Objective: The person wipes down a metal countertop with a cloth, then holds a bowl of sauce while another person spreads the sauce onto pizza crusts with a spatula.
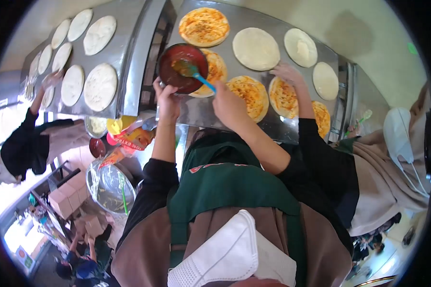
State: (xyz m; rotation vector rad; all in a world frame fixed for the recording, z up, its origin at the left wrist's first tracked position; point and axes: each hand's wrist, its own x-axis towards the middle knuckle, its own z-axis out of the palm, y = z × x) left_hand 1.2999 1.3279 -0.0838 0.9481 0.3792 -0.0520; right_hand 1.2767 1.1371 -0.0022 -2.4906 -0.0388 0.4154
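My left hand [168,101] grips the rim and underside of a dark red bowl [165,67], tilted so its inside faces me. Some orange-brown sauce [181,66] lies in it. In my right hand [231,106] is a spatula with a blue handle [205,81], its head in the bowl against the sauce. Partly hidden behind the bowl lies a sauced round of dough [217,67] on the metal table [196,112]. Another sauced round [249,98] is just right of my right hand, and one more [204,26] lies beyond the bowl.
Plain dough rounds [256,49] lie farther back. At right, a co-worker's hand [290,74] touches a sauced round [283,97]. A second metal table [121,28] at left holds several plain rounds, with another person's hand there. A large metal bowl [95,184] stands lower left.
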